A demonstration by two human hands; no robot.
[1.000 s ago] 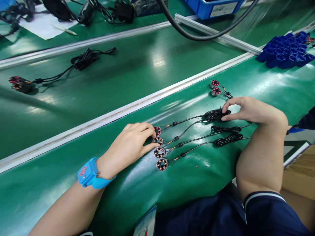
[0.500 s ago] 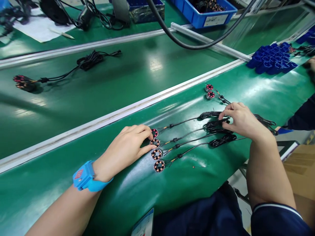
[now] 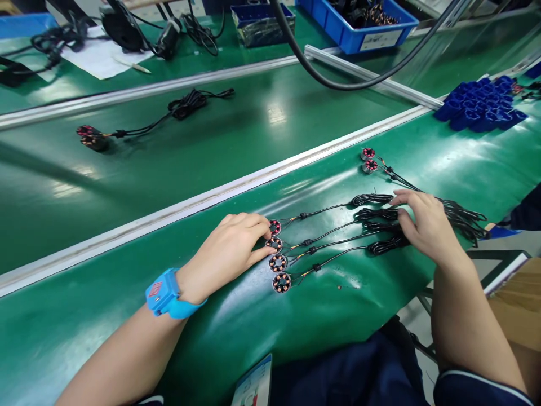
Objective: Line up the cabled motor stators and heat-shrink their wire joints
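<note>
Several round motor stators stand in a column on the green mat, each with a black cable running right to a coiled bundle. My left hand (image 3: 236,245), with a blue wrist strap, pinches the second stator (image 3: 274,245) from the top; its fingertips also lie by the top stator (image 3: 275,227). Below are the third stator (image 3: 278,263) and the bottom stator (image 3: 281,282). My right hand (image 3: 425,223) has thumb and forefinger apart at the right ends of the coiled cables (image 3: 376,214). Two red stators (image 3: 369,160) lie farther back, their cables passing behind my right hand.
A metal rail (image 3: 236,194) borders the mat, and beyond it lies a cabled stator pair (image 3: 92,138). Blue cups (image 3: 482,104) cluster at right. A blue bin (image 3: 359,36) stands behind a hanging black cable (image 3: 333,84). Another person's sleeve (image 3: 526,211) shows at right.
The view has shifted, moving the scene rightward. My right hand's fingers have come off the middle cable coils and spread, toward the coils' right ends. My left hand stays at the stators.
</note>
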